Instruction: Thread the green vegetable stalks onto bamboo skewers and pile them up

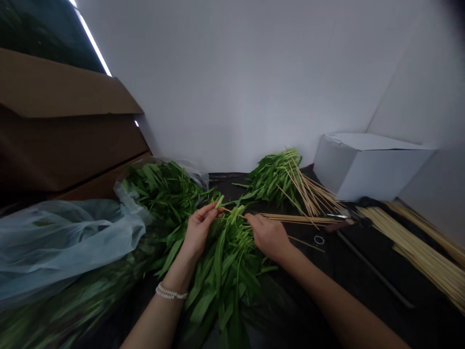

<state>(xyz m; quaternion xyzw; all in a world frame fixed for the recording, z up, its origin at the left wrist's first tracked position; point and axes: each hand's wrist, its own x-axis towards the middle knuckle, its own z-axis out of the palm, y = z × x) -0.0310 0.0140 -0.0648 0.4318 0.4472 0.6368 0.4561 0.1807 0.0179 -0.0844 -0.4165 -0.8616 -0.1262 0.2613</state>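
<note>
My left hand, with a white beaded bracelet on the wrist, is closed in a pinch on a pale green stem of leafy greens. My right hand is closed round a thin wooden stick, whose tip reaches toward my left fingertips. Between the two hands, a cut stem end sits at the stick; whether it is pierced is too small to tell. Long-leaved greens hang and lie below both hands.
Sticks carrying greens lie at the back. Loose sticks, scissors, a ring and a dark rod are to the right. A white box, plastic bag, more greens and cardboard box stand around.
</note>
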